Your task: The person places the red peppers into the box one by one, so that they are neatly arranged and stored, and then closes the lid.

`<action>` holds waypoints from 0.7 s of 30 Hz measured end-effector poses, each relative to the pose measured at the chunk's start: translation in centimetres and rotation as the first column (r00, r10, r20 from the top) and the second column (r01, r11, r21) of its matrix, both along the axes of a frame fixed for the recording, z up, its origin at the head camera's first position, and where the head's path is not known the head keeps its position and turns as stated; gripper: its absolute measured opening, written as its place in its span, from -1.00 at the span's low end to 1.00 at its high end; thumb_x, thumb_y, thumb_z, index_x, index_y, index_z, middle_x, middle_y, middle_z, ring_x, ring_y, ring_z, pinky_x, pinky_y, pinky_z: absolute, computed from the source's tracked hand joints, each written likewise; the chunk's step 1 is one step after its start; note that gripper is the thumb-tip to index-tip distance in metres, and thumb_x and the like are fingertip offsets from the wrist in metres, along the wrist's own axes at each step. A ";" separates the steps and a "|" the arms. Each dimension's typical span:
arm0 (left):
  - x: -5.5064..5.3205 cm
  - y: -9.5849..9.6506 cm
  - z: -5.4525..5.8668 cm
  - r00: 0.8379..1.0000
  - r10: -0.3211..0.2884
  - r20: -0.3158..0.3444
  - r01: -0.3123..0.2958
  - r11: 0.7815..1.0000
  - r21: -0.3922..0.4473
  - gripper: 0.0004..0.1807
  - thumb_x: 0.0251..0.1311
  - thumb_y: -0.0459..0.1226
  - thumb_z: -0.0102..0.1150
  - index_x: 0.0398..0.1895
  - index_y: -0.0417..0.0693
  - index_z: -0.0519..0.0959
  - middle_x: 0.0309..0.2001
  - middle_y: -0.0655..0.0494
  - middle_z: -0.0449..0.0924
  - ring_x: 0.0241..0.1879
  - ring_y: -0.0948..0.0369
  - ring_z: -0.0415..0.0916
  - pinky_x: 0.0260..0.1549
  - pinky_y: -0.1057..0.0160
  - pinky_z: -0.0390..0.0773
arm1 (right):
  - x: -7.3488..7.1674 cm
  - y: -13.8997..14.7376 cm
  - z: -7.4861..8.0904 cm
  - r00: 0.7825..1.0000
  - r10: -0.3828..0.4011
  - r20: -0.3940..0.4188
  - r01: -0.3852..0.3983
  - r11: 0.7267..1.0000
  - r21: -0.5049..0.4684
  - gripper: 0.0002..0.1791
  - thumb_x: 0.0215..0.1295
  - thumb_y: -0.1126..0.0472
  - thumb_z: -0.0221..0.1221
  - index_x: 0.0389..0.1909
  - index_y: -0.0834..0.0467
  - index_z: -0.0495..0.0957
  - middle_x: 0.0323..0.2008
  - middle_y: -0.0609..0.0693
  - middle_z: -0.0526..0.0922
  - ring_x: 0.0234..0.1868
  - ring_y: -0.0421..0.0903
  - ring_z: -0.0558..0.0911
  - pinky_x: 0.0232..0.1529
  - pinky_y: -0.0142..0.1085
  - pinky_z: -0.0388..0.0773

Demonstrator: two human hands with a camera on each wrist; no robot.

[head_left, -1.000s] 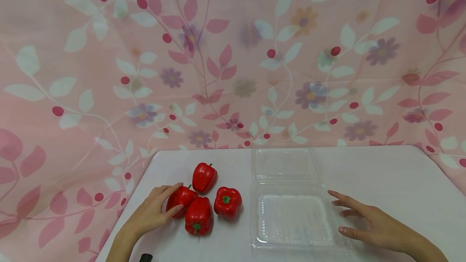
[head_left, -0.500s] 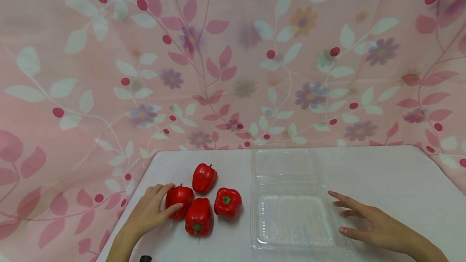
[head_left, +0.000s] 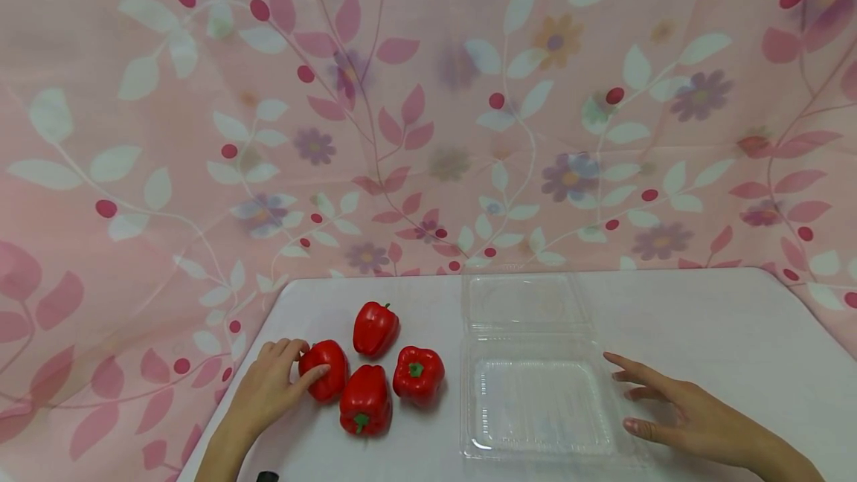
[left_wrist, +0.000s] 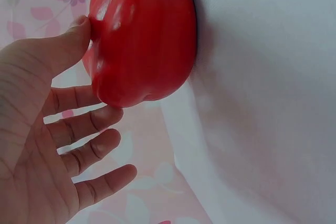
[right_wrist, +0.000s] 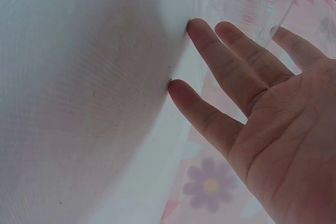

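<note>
With thumb and index finger, my left hand [head_left: 264, 393] pinches a glossy red bell pepper [head_left: 336, 367] at the left of the table. In the left wrist view the thumb presses one side of this bell pepper [left_wrist: 147, 40], and the other fingers fan out below it. Just right of it lies a second red pepper [head_left: 364, 396], its green stem toward me. My right hand [head_left: 699, 420] rests with spread, relaxed fingers beside the right edge of a clear plastic clamshell box [head_left: 542, 404]. In the right wrist view, fingertips of that hand [right_wrist: 273, 114] reach the white tabletop.
Two more red peppers stand near, one farther back [head_left: 375, 329] and one nearer the box [head_left: 418, 374]. The box's lid [head_left: 525, 300] lies folded back behind its base. A small black object [head_left: 268, 477] shows at the front edge. Floral pink cloth [head_left: 428, 132] hangs behind the white table [head_left: 703, 333].
My left hand has drawn the pepper leftward and turned it, opening a gap from the pepper behind and narrowing contact with its neighbour. The right hand and the box have stayed put.
</note>
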State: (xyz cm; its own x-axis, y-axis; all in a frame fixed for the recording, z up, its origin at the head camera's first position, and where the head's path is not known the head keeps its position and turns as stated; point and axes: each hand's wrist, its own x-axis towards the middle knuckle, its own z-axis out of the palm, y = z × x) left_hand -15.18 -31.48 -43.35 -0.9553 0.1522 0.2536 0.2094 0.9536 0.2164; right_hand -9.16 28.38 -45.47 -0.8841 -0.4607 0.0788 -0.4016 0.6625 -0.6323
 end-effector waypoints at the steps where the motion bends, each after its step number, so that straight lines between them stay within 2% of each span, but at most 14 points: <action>1: 0.0 0.0 0.0 1.000 0.003 -0.002 -0.003 1.000 -0.001 -0.46 0.00 0.12 0.45 -0.14 -0.05 0.56 -0.27 0.09 0.52 -0.29 0.14 0.35 -0.42 0.21 0.52 | 0.0 0.0 0.0 1.000 0.000 0.000 0.000 1.000 -0.001 -0.13 0.27 -0.01 0.31 0.53 -0.05 0.10 0.20 -0.01 0.54 0.04 -0.21 0.62 -0.15 -0.28 0.57; 8: 0.0 -0.2 -0.1 1.000 0.023 -0.013 -0.023 1.000 -0.003 -0.54 0.02 0.04 0.47 -0.22 -0.06 0.53 -0.32 0.10 0.48 -0.32 0.14 0.33 -0.43 0.22 0.51 | 0.0 0.1 -0.1 1.000 0.000 0.001 0.000 1.000 -0.006 -0.13 0.27 -0.02 0.32 0.52 -0.05 0.10 0.20 -0.01 0.54 0.05 -0.20 0.62 -0.14 -0.29 0.57; 14: 0.1 -0.2 -0.1 0.999 0.016 -0.051 -0.016 1.000 -0.006 -0.58 0.03 0.04 0.46 -0.36 -0.02 0.49 -0.29 0.06 0.49 -0.31 0.12 0.34 -0.44 0.18 0.53 | 0.0 0.0 -0.2 1.000 -0.003 -0.009 0.003 1.000 0.001 -0.13 0.27 -0.02 0.32 0.52 -0.06 0.10 0.20 -0.03 0.55 0.04 -0.22 0.62 -0.15 -0.28 0.57; 21: 0.0 -0.5 -0.1 0.990 -0.033 -0.139 0.035 0.999 0.012 -0.68 0.03 -0.13 0.49 -0.49 0.02 0.48 -0.12 -0.06 0.57 -0.11 -0.04 0.44 -0.19 -0.06 0.62 | 0.0 0.0 -0.2 1.000 -0.016 -0.019 0.016 1.000 0.011 -0.13 0.27 -0.03 0.32 0.52 -0.08 0.11 0.19 -0.08 0.55 0.04 -0.24 0.62 -0.14 -0.27 0.57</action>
